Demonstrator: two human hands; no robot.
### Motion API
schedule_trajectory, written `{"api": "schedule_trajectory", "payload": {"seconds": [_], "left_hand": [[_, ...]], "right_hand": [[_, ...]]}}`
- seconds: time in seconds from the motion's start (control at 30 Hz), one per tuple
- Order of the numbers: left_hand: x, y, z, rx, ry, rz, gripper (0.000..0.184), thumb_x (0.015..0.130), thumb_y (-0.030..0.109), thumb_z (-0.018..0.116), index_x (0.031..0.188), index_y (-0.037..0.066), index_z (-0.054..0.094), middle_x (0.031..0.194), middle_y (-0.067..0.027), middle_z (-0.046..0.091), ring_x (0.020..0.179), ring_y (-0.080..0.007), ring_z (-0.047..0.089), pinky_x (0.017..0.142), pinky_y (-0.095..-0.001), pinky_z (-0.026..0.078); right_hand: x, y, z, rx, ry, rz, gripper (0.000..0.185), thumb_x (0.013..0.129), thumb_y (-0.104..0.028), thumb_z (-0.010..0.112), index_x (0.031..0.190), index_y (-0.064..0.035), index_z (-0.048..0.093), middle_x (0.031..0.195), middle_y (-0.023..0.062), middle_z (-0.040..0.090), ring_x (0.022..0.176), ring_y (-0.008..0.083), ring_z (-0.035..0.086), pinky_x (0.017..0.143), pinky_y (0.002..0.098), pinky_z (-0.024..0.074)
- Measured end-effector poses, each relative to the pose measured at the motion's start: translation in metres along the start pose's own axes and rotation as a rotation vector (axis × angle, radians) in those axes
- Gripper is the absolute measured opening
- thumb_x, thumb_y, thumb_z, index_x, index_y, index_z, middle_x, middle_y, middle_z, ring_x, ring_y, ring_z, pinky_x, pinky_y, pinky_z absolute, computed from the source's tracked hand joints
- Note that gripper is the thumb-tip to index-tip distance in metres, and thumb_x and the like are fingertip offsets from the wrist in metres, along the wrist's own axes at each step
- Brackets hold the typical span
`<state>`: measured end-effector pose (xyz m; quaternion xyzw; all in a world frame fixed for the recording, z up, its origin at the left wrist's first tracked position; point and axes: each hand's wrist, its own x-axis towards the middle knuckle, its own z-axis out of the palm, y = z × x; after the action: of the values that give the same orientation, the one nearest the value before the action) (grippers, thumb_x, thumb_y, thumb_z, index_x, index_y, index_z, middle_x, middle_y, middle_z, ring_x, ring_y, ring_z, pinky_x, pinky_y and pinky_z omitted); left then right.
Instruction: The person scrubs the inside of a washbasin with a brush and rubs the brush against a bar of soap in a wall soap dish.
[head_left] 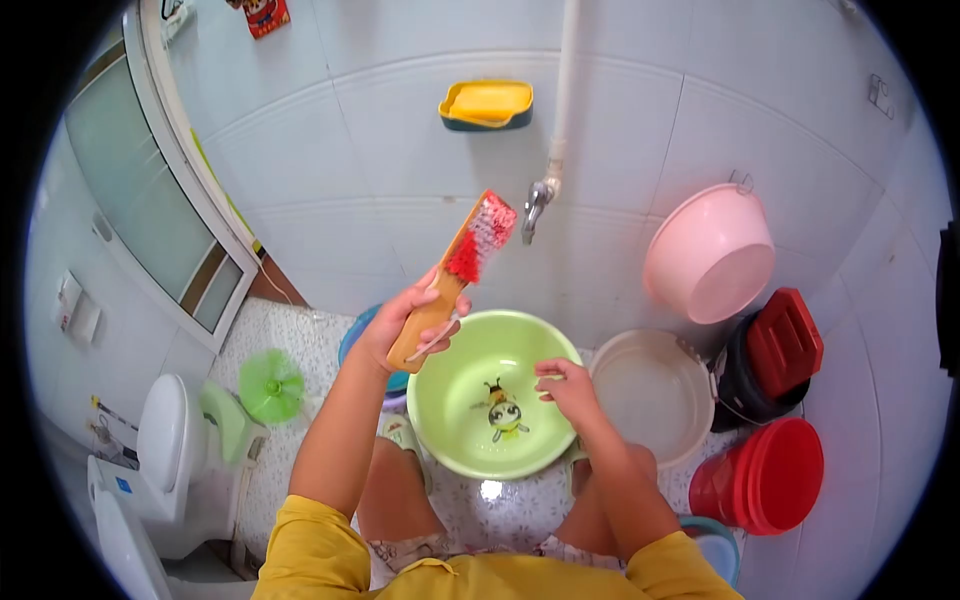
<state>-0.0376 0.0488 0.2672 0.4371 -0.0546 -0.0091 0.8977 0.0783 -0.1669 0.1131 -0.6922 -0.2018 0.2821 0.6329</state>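
My left hand [412,325] is wrapped round the wooden handle of a scrubbing brush [468,262], which is raised and tilted. Its red and white bristles face right, towards the tap [538,205]. A light cord hangs from the handle end across my fingers. Below, between my knees, stands a light green basin [455,440] with a cartoon bee figure on its bottom. Above the basin's right side is my right hand [568,388], its fingers loosely bent and apart, with nothing seen in them.
On the right are a white bucket [650,400], red buckets [745,480], a black bucket [755,400] and a hanging pink basin [710,255]. A yellow soap box [487,105] is on the wall. To the left stand a toilet [170,450] and a green plastic item [270,386].
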Motion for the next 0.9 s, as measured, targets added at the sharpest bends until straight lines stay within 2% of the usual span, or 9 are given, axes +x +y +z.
{"api": "schedule_trajectory", "payload": {"seconds": [0.17,0.23,0.33,0.5,0.57,0.63,0.7,0.83,0.9], "left_hand": [[-0.046,-0.042,-0.024,-0.004,0.161,-0.118,0.052,0.088,0.017,0.046,0.136,0.015,0.027,0.095,-0.0118,0.053,0.046,-0.0079,0.043,0.039,-0.0182,0.036],[-0.062,-0.058,-0.028,0.026,0.227,-0.183,0.054,0.086,0.016,0.046,0.137,0.015,0.028,0.094,-0.0117,0.055,0.046,-0.0075,0.043,0.039,-0.0187,0.036],[-0.081,-0.086,-0.024,0.717,0.560,-0.505,0.062,0.078,0.008,0.050,0.138,0.019,0.037,0.078,-0.0065,0.055,0.046,-0.0066,0.039,0.040,-0.0196,0.033],[-0.112,-0.166,-0.048,1.001,0.542,-0.504,0.061,0.077,0.009,0.051,0.135,0.025,0.042,0.074,-0.0048,0.051,0.048,-0.0088,0.040,0.044,-0.0223,0.037],[-0.115,-0.187,-0.047,1.022,0.572,-0.525,0.061,0.078,0.012,0.052,0.136,0.024,0.040,0.077,-0.0070,0.055,0.054,-0.0122,0.047,0.052,-0.0267,0.043],[-0.120,-0.200,-0.055,1.187,0.569,-0.509,0.061,0.078,0.014,0.052,0.137,0.023,0.039,0.081,-0.0103,0.059,0.065,-0.0157,0.054,0.064,-0.0296,0.046],[-0.117,-0.193,-0.041,1.219,0.582,-0.707,0.061,0.079,0.016,0.053,0.137,0.023,0.037,0.086,-0.0140,0.061,0.073,-0.0199,0.057,0.071,-0.0309,0.046],[-0.134,-0.224,-0.060,1.282,0.541,-0.622,0.062,0.078,0.018,0.055,0.137,0.023,0.038,0.086,-0.0170,0.061,0.074,-0.0211,0.057,0.072,-0.0306,0.045],[-0.146,-0.239,-0.065,1.170,0.542,-0.590,0.067,0.074,0.021,0.061,0.137,0.023,0.039,0.088,-0.0186,0.062,0.074,-0.0225,0.058,0.072,-0.0314,0.046]], "right_hand": [[-0.060,0.046,0.024,0.254,-0.129,0.386,0.023,0.080,0.000,0.057,0.103,0.0023,0.058,0.096,0.0123,0.062,0.081,0.0202,0.063,0.066,0.0283,0.0528],[-0.071,0.062,0.023,0.297,-0.010,0.335,0.020,0.080,0.000,0.056,0.100,0.0015,0.057,0.087,0.0097,0.062,0.074,0.0182,0.063,0.062,0.0274,0.0521],[-0.077,0.083,0.014,0.272,0.196,0.265,0.016,0.080,0.000,0.056,0.096,-0.0008,0.059,0.082,0.0069,0.059,0.065,0.0138,0.060,0.054,0.0244,0.0499],[-0.068,0.097,0.017,0.129,0.228,0.202,0.017,0.077,-0.001,0.058,0.095,-0.0010,0.060,0.088,0.0096,0.060,0.068,0.0168,0.061,0.059,0.0273,0.0506],[-0.068,0.094,0.026,-0.450,0.018,-0.328,0.023,0.075,-0.009,0.064,0.096,-0.0010,0.060,0.096,0.0141,0.061,0.077,0.0244,0.062,0.071,0.0338,0.0495],[-0.071,0.077,0.030,-0.646,-0.138,-0.325,0.033,0.073,-0.022,0.067,0.100,-0.0044,0.061,0.097,0.0148,0.062,0.086,0.0302,0.060,0.080,0.0393,0.0445],[-0.074,0.058,0.037,-1.220,-0.692,-0.084,0.048,0.072,-0.031,0.070,0.113,-0.0079,0.058,0.101,0.0127,0.063,0.093,0.0283,0.060,0.081,0.0379,0.0449],[-0.092,0.126,0.058,-1.549,-0.679,-0.331,0.042,0.069,-0.032,0.070,0.103,-0.0097,0.060,0.087,0.0089,0.064,0.086,0.0261,0.062,0.074,0.0394,0.0438],[-0.101,0.159,0.065,-1.557,-0.557,-0.443,0.020,0.069,-0.024,0.065,0.082,-0.0093,0.063,0.082,0.0081,0.065,0.079,0.0267,0.063,0.072,0.0407,0.0428]]}}
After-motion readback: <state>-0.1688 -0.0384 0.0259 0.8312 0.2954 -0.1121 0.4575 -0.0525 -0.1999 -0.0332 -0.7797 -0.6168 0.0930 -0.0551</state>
